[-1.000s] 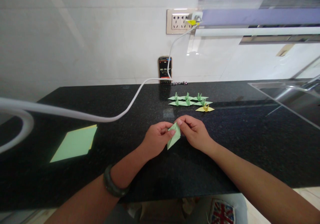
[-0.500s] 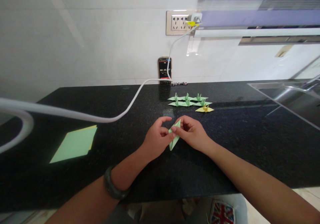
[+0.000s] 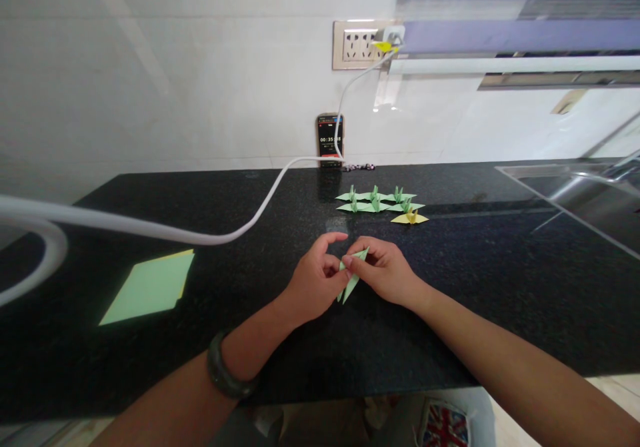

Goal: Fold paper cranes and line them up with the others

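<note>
A small piece of folded light green paper is held between my two hands above the dark counter. My left hand pinches its left side with the thumb, while the index finger is raised and curved away. On the other side my right hand grips it, thumb on top and fingers behind, partly hiding the paper. Its pointed ends stick out at the upper right and at the bottom. Beyond the hands stand several green paper cranes in two rows, with one yellow paper crane in front of them.
A stack of green and yellow paper sheets lies at the left. A white cable runs across the counter to a wall socket. One phone showing a timer leans on the wall. The sink is at the right.
The folded paper has turned slightly, its upper tip shifting right, and its lower end now shows two separate points. Both hands stay in nearly the same place, still gripping it.
</note>
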Tool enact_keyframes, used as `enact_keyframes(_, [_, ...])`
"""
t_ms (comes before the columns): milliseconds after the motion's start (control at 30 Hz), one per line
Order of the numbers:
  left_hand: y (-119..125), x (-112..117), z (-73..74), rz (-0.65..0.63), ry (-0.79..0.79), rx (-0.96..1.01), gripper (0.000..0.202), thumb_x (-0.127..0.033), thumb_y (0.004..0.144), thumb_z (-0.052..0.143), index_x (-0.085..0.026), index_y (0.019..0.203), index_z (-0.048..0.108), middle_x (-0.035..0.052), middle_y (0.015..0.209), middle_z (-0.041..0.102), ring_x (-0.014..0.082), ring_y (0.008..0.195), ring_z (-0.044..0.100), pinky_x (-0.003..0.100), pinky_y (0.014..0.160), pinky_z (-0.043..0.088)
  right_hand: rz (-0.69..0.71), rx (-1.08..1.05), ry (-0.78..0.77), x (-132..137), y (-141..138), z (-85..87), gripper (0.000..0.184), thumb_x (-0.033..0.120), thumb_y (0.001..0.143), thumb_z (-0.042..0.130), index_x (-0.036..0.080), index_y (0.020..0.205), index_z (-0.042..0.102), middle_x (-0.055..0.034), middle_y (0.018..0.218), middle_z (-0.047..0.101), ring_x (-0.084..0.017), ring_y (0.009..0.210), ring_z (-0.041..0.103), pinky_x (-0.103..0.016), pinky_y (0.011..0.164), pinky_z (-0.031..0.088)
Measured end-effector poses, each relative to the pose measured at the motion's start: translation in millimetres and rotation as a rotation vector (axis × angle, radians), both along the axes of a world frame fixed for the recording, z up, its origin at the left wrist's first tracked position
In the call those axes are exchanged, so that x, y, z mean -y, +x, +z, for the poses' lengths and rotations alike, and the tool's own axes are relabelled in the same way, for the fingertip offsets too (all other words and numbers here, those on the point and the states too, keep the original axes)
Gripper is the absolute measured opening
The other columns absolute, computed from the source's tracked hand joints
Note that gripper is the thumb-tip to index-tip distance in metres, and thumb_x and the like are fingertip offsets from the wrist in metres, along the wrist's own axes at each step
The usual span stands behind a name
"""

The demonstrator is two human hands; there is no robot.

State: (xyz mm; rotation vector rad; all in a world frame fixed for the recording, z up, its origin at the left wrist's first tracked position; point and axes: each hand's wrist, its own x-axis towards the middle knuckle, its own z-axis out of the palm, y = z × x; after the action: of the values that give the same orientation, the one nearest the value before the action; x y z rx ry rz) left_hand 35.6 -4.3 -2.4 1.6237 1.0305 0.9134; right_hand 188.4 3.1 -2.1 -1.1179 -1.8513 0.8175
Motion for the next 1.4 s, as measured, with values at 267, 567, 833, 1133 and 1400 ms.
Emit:
enact_keyframes(267, [-1,1,3.1,-0.020,-0.022,0.022,0.045,-0.020,0.071,0.054,-0.020,0.114,0.037,-0.0088,0.049,0.043,0.0051,0.041,0.039,0.017,0.043,0.029,-0.100,-0.012,0.010,-1,1,0.4,0.020,0.032,0.075,0.053,0.016,0.064,0.057,0.0021,0.054,0.047,-0.009,0.050,0.040,-0.021,0.047,0.032])
enact_keyframes(567, [-2,0,1.5,-0.009,-0.003,0.001,0.043,-0.020,0.072,0.054,-0.020,0.112,0.038,-0.0092,0.049,0.042,0.0048,0.041,0.039,0.017,0.044,0.030,-0.147,-0.098,0.008,-1,1,0.6,0.024,0.035,0.073,0.056,0.015,0.061,0.054,0.0016,0.055,0.048,-0.009,0.051,0.041,-0.022,0.049,0.033])
enact_keyframes(833, [-1,0,-1.2,0.006,-0.047,0.051,0.042,-0.025,0.072,0.055,-0.019,0.110,0.038,-0.0083,0.049,0.045,0.0057,0.042,0.041,0.017,0.043,0.030,-0.002,-0.213,-0.178,-6,1,-3.2,0.020,0.034,0.068,0.061,0.015,0.072,0.055,0.0018,0.058,0.051,-0.008,0.050,0.043,-0.021,0.046,0.035])
enact_keyframes(1133, [0,0,-1.5,-0.002,-0.035,0.051,0.043,-0.025,0.070,0.057,-0.019,0.109,0.041,-0.0085,0.047,0.044,0.0056,0.041,0.040,0.017,0.043,0.029,0.011,-0.060,-0.024,-2,0,0.6,0.012,0.026,0.070,0.059,0.015,0.065,0.061,-0.0006,0.064,0.055,-0.011,0.059,0.048,-0.024,0.055,0.037])
enact_keyframes(1400, [-2,2,1.9,-0.030,-0.044,0.048,0.045,-0.019,0.070,0.055,-0.020,0.112,0.039,-0.0101,0.046,0.041,0.0045,0.039,0.037,0.016,0.042,0.028,-0.148,-0.204,-0.067,-10,10,3.7,0.024,0.035,0.070,0.060,0.015,0.060,0.057,0.0011,0.057,0.050,-0.010,0.053,0.044,-0.023,0.051,0.035])
